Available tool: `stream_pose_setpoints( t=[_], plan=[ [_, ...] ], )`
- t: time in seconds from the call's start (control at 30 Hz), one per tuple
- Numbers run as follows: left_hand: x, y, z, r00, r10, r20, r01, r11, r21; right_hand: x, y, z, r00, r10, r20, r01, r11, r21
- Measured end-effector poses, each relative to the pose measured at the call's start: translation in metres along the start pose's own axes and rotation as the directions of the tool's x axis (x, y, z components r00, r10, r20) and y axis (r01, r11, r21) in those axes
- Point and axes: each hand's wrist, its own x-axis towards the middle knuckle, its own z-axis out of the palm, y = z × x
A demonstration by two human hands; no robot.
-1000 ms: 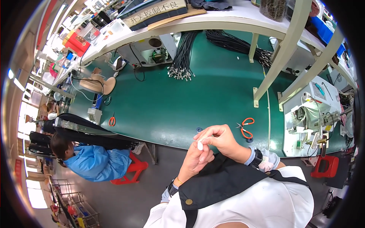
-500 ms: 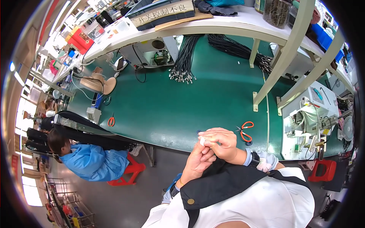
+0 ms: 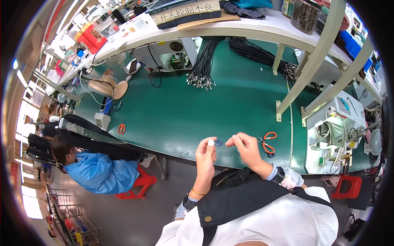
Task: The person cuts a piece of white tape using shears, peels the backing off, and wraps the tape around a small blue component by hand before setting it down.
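We're seeing left hand point(image 3: 205, 158) holding thumb upright, white piece point(image 3: 211, 142) sitting at tip, probably for access; can't tell if grip is pinching it. Right hand point(image 3: 248, 152) hovering apart, fingers bent, grip unclear. Scissors point(image 3: 264, 141) lying nearby, presumably for reach.

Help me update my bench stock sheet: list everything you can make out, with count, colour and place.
Worktable: 1, green, centre
Upper shelf: 1, white, back
Cable bundles: 2, black, table's back
Grey machine: 1, grey, under shelf
White machine: 1, white, table's right
Desk fan: 1, beige, table's left
Scissors: 2, orange-handled, table's left and right
Small rings: 2, dark blue, table's front
Clear jar: 1, brownish contents, shelf's right
Stools: 2, red, floor left and right
Co-worker: 1, blue smock, seated left
Background clutter: too small to count
White piece: 1, white, left thumb's tip
Left hand: 1, bare, table's front edge
Right hand: 1, bare, beside left, apart
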Motion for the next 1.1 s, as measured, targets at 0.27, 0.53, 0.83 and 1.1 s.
stream_pose_setpoints(
  t=[0.27, 0.53, 0.83, 1.1],
  plan=[
    [-0.007, -0.033, -0.003, 0.978, 0.150, 0.143, -0.181, 0.954, 0.239, -0.007, -0.008, 0.038, 0.955, 0.257, 0.147, -0.296, 0.820, 0.490],
    [-0.010, -0.059, -0.011, 0.990, -0.114, 0.083, 0.075, 0.925, 0.373, -0.032, 0.035, 0.036, 0.827, 0.541, 0.155, -0.554, 0.735, 0.391],
    [0.000, -0.133, -0.033, 0.811, -0.563, 0.156, 0.308, 0.639, 0.705, -0.071, 0.097, 0.012, 0.506, 0.861, 0.058, -0.746, 0.403, 0.530],
    [0.060, -0.148, -0.076, 0.988, 0.154, -0.031, -0.074, 0.631, 0.772, -0.080, 0.094, -0.048, 0.509, 0.855, -0.099, -0.618, 0.443, 0.649]
  ],
)
